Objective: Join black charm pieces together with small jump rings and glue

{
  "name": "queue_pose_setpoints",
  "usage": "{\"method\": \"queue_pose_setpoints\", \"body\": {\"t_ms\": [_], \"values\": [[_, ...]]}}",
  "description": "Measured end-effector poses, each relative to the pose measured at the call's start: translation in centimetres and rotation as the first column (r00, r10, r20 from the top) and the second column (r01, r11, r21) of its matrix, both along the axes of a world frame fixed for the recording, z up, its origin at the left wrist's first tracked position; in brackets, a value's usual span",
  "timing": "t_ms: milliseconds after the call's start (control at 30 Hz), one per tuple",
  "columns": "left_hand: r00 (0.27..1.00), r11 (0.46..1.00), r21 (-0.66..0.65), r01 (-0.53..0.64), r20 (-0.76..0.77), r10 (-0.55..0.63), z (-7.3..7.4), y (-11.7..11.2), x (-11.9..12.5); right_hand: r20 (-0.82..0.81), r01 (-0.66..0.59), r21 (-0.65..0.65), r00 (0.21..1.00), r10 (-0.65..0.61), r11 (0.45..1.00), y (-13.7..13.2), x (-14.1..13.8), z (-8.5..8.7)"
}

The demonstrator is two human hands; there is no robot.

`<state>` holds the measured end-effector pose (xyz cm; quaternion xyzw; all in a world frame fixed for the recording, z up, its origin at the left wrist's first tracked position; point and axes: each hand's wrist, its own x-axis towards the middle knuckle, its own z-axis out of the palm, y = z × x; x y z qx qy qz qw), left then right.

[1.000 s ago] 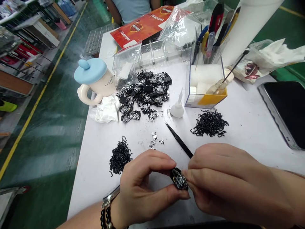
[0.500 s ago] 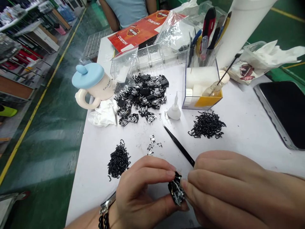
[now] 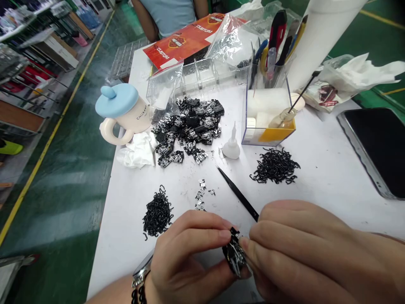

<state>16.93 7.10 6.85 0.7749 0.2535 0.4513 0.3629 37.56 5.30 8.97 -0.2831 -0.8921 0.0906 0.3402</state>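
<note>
My left hand and my right hand meet low in the view and pinch one small black and silver part between their fingertips. Black tweezers stick out from under my right hand, pointing up and left across the white table. Just above my left hand lie a few tiny silver bits. A pile of small black hooks sits to the left, another pile of hooks to the upper right. A heap of the black and silver parts lies further back.
A cream mug with a blue lid and crumpled tissue stand at the left edge. A small white glue bottle, a clear box of tools, plastic bags, a tablet at right. Another person sits across the table.
The part has turned from flat to on edge between my fingers, and both hands have sunk a little lower in the view. Everything on the table stays put.
</note>
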Motion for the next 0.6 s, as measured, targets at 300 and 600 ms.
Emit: {"method": "queue_pose_setpoints", "body": {"t_ms": [300,600], "values": [[1.0,1.0,-0.018,0.002,0.001,-0.002,0.0,0.1,0.0,0.036,0.127,-0.108,0.992,-0.124,0.986,-1.4,-0.6,0.3],[1.0,1.0,-0.011,-0.013,-0.021,0.013,0.2,0.1,0.1,0.038,0.111,-0.211,0.994,-0.105,0.971,-1.9,0.1,-0.3]]}}
